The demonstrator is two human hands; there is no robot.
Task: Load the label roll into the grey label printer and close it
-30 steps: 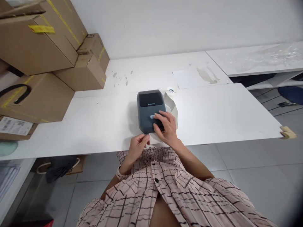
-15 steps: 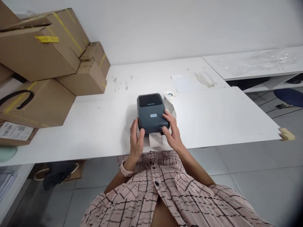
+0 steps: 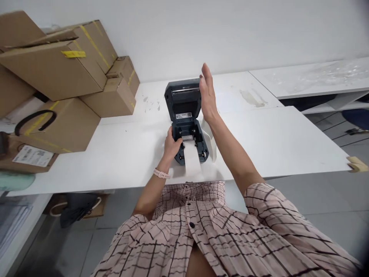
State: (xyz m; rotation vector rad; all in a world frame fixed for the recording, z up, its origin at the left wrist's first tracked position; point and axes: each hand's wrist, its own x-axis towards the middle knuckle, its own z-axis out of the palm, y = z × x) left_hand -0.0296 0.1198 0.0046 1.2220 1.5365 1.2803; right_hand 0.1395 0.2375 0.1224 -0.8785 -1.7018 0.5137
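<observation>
A dark label printer [image 3: 204, 142] stands on the white table with its lid [image 3: 183, 86] raised and tilted back, its inside showing. From its middle a white paper strip [image 3: 191, 159] runs over the front edge towards me. My left hand [image 3: 172, 145] grips the printer's left wall, thumb over the rim and fingers along the outside. Beside the lid's right edge is my right hand [image 3: 208, 94], fingers stretched upward and palm turned to the lid; it seems to touch that edge. A curled piece of pale backing paper [image 3: 212, 148] stands at the printer's right side, partly behind my forearm.
Cardboard boxes [image 3: 54, 69] with yellow tape are stacked at the left, one with a black handle [image 3: 36, 117]. A white wall rises behind the table [image 3: 273, 142]. Clear plastic wrap [image 3: 325, 79] lies on the far right surface. Tan padding [image 3: 357, 164] covers the table's right corner.
The printer's lid has swung up and back, uncovering the inside. My right hand has moved from the front right corner up to the lid. My left hand has shifted its thumb over the rim.
</observation>
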